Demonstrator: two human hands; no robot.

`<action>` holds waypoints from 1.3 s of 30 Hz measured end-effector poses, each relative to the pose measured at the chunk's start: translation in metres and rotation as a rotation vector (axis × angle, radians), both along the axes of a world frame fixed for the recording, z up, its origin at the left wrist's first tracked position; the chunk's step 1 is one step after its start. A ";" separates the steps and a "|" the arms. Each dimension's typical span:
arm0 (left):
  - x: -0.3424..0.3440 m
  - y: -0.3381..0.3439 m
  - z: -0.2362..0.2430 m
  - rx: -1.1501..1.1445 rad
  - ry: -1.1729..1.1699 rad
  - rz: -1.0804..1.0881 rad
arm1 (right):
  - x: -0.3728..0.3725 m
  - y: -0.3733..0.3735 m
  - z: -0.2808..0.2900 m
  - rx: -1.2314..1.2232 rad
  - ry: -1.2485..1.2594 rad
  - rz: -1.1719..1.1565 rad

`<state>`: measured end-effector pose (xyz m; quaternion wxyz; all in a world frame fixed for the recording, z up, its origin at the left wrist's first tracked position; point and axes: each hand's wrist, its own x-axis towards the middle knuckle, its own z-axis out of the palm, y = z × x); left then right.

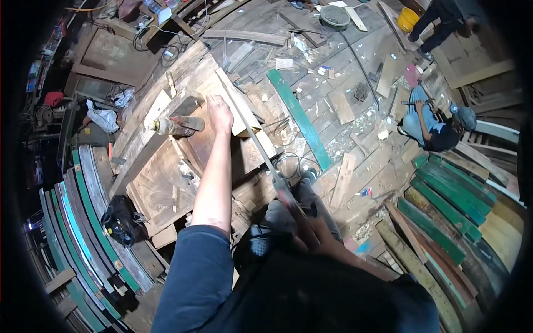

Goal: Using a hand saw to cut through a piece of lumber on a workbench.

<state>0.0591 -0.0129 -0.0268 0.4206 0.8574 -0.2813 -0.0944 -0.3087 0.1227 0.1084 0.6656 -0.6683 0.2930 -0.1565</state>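
Note:
My left hand, arm stretched forward, presses down with curled fingers on a pale wooden board on the workbench. A handsaw lies across the near end of this board, its long narrow blade running back toward my body. At its near end my right hand is closed around the saw's handle; this part is blurred and dim. Left of my left hand, a clear bottle with a yellowish cap stands on the bench next to a dark wooden block.
A green plank lies on the littered plank floor to the right. Stacked boards fill the right side, and more the left. A black plastic bag sits beside the bench. One person crouches at right; another stands beyond.

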 end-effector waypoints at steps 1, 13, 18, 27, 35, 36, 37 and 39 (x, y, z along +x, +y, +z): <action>0.002 0.002 0.002 -0.008 0.005 -0.022 | 0.017 -0.017 0.015 -0.303 -0.018 0.027; 0.011 0.003 -0.008 0.068 -0.020 0.041 | 0.069 -0.050 -0.067 -0.075 -0.018 0.141; -0.014 -0.010 0.013 0.125 0.078 -0.001 | 0.028 -0.025 0.030 -0.031 0.120 0.052; 0.003 0.001 0.000 0.025 0.179 0.002 | 0.188 -0.124 -0.010 -0.109 -0.033 -0.061; -0.014 -0.008 0.016 -0.046 0.019 0.045 | 0.047 -0.043 0.033 -0.050 0.000 0.095; -0.012 -0.004 0.014 -0.014 -0.012 0.074 | 0.048 -0.044 0.036 -0.108 -0.049 0.190; -0.010 0.000 0.011 0.018 -0.044 0.101 | 0.078 -0.049 0.035 -0.372 -0.039 0.084; -0.008 -0.001 0.019 0.051 0.022 0.095 | 0.125 -0.070 0.003 -0.424 -0.117 -0.025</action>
